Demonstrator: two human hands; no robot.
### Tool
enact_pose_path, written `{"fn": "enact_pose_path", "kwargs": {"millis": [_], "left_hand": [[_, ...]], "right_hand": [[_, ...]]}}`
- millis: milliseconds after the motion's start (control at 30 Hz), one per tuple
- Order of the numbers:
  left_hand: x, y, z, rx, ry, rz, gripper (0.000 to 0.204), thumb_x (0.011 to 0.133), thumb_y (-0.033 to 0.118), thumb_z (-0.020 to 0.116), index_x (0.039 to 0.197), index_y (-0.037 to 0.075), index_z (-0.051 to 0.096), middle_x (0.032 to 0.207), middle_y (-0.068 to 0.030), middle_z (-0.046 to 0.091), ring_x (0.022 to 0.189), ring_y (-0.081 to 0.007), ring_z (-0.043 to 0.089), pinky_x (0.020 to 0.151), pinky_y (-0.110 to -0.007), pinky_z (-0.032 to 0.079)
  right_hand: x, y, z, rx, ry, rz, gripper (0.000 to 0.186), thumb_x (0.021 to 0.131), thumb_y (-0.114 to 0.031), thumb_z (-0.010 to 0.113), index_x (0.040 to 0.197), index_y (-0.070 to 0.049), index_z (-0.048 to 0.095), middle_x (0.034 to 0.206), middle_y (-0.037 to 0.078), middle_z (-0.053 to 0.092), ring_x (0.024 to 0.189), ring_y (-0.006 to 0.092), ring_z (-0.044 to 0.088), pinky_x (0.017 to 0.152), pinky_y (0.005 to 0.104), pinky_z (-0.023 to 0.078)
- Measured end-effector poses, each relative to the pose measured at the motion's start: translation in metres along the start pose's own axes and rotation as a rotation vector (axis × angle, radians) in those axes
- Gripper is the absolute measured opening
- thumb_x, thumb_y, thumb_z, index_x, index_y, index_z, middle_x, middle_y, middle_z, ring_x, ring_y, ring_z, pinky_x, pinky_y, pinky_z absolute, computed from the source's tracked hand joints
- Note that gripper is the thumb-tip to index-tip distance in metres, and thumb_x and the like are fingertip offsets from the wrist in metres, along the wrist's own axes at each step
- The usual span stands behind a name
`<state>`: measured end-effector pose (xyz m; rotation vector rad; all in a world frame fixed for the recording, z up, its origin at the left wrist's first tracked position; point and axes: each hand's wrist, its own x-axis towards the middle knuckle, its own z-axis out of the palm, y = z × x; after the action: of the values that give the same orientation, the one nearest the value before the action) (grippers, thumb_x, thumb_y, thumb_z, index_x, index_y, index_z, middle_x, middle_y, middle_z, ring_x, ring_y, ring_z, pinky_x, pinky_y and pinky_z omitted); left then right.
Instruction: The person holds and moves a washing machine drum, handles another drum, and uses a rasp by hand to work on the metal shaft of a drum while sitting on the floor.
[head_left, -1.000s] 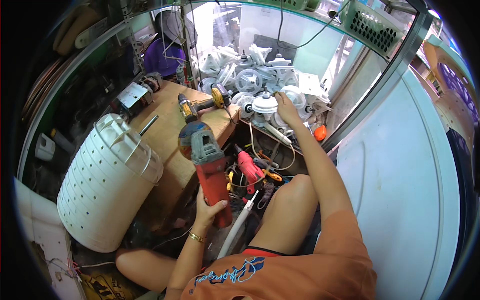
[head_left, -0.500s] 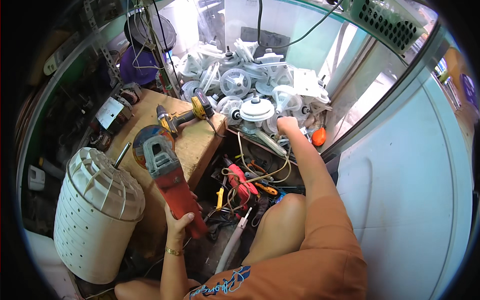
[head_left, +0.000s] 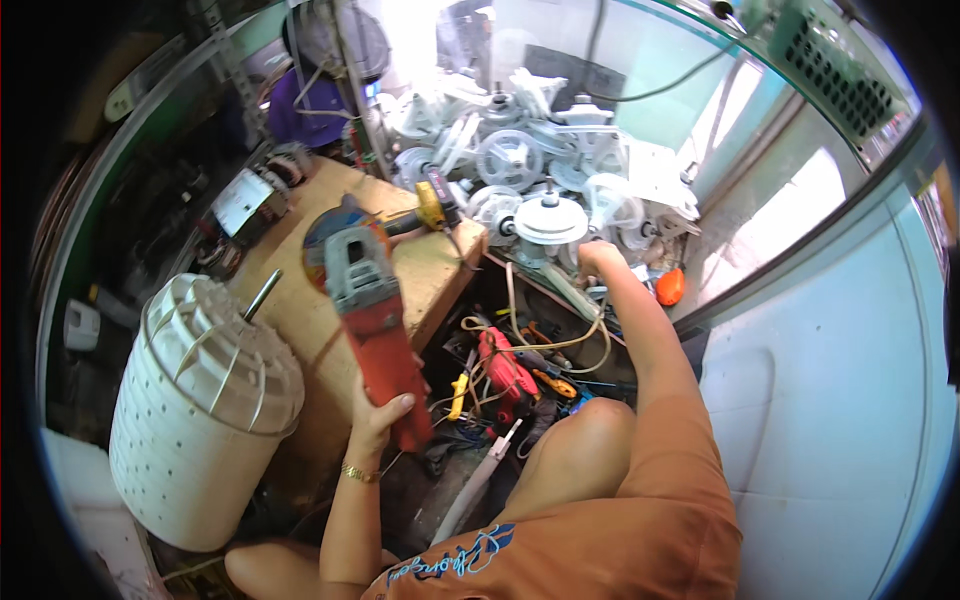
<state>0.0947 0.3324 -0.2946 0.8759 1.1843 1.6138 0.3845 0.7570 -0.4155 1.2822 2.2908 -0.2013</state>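
A wide wooden bench (head_left: 300,310) with a pale, worn top serves as the landmark. Against its left front corner stands a large white ribbed plastic washing-machine drum (head_left: 200,420), perforated along its side, with a metal shaft poking up toward the bench. Behind the bench's far right end lies a heap of white and grey round metal pulleys and gear housings (head_left: 540,190). Above the bench's right edge hangs a red-bodied angle grinder with a grey head and dark disc guard (head_left: 365,320); the left hand (head_left: 385,415) is wrapped around its red handle, lifting it clear of the bench. On the bench's far right corner rests a yellow and black power drill (head_left: 430,205). Right of the bench, among the pulleys, the right hand (head_left: 597,257) reaches down; whether it grips anything cannot be told.
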Motion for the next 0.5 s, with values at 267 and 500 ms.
{"fn": "enact_pose_path", "kwargs": {"millis": [267, 500], "left_hand": [[0.015, -0.003, -0.006, -0.080, -0.073, 0.014, 0.080, 0.073, 0.016, 0.090, 0.140, 0.003, 0.048, 0.124, -0.0127, 0.066, 0.110, -0.0212, 0.067, 0.094, -0.038, 0.057], [0.025, 0.028, 0.003, 0.068, 0.041, 0.228, 0.085, 0.071, 0.020, 0.090, 0.141, 0.002, 0.044, 0.119, -0.0115, 0.067, 0.108, -0.0216, 0.067, 0.094, -0.035, 0.055]], "right_hand": [[-0.022, 0.000, 0.001, -0.208, 0.272, 0.060, 0.040, 0.069, -0.034, 0.091, 0.098, -0.009, 0.080, 0.098, 0.011, 0.078, 0.094, 0.0279, 0.076, 0.080, 0.0436, 0.058], [-0.187, -0.224, -0.071, 1.452, 0.180, -0.654, 0.046, 0.088, -0.035, 0.079, 0.118, -0.003, 0.068, 0.106, 0.007, 0.072, 0.092, 0.0201, 0.070, 0.082, 0.0351, 0.056]]}}
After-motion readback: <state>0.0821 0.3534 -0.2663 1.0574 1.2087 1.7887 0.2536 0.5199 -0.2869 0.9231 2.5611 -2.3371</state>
